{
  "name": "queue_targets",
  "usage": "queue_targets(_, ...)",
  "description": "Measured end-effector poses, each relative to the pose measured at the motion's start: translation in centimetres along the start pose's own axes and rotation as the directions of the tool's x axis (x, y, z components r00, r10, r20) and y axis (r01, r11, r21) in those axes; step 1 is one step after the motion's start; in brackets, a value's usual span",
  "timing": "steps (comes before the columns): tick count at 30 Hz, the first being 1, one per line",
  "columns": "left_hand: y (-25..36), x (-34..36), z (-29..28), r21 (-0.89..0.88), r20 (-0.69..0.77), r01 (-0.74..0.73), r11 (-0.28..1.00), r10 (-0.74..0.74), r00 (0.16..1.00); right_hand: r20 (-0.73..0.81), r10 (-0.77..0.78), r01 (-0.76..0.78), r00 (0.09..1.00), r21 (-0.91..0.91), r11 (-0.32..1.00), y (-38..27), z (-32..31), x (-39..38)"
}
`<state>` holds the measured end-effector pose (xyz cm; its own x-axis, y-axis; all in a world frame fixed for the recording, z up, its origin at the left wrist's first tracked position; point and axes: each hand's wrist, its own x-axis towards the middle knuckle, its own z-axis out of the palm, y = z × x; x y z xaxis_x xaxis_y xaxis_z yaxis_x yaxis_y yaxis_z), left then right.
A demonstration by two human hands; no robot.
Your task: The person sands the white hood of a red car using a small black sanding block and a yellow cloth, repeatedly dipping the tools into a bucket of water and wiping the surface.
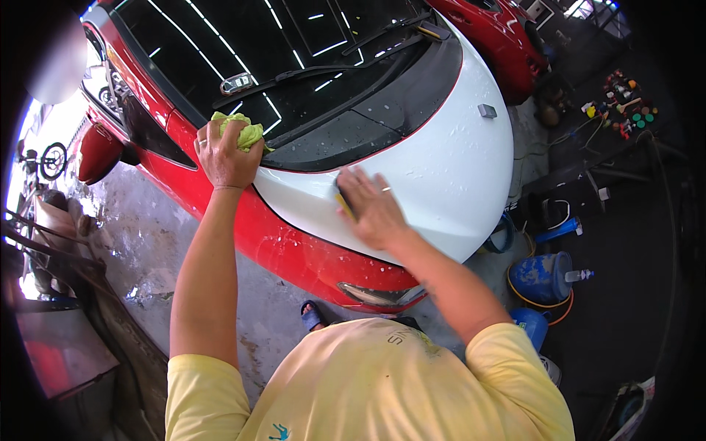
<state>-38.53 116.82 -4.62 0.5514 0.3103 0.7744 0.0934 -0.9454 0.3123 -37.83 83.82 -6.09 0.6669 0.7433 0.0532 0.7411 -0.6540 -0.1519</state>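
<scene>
A car with a red body (287,253) and a white hood (441,162) stands in front of me; droplets dot the hood. My left hand (226,158) is closed around a crumpled lime-green cloth (248,132) by the lower corner of the windshield. On the near side of the hood, my right hand (373,209) presses down on a flat yellow-and-black pad (346,206), mostly hidden beneath the palm. Slight blur softens its fingers. A small grey block (487,111) rests farther right on the hood.
A key fob (237,83) lies on the windshield near the wiper (316,71). The red side mirror (101,153) sticks out at left. On the floor at right are a blue bucket (540,278), a hose and a clear bottle (579,275). Another red car (504,51) stands behind.
</scene>
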Motion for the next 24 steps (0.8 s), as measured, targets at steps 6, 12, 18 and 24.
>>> queue_targets(6, 0.0, -0.1, 0.5, -0.032, -0.016, -0.008, 0.999, 0.008, 1.000, -0.085, 0.262, -0.271, 0.961, -0.123, 0.955, 12.8, -2.4, -2.9)
queue_targets(12, 0.3, -0.3, 0.7, 0.000, -0.026, 0.004, 1.000, -0.004, 1.000, -0.214, 0.029, -0.014, 0.976, 0.072, 0.997, 5.3, 3.6, -6.5)
queue_targets(18, 0.4, 0.1, 0.7, 0.003, -0.019, -0.011, 1.000, 0.011, 1.000, -0.303, -0.025, 0.087, 0.953, 0.191, 0.978, -9.0, 2.8, 2.6)
queue_targets(24, -0.5, -0.1, 0.1, 0.004, -0.006, -0.025, 1.000, 0.025, 1.000, -0.186, 0.017, 0.019, 0.982, 0.189, 0.982, -1.8, 3.6, -3.5)
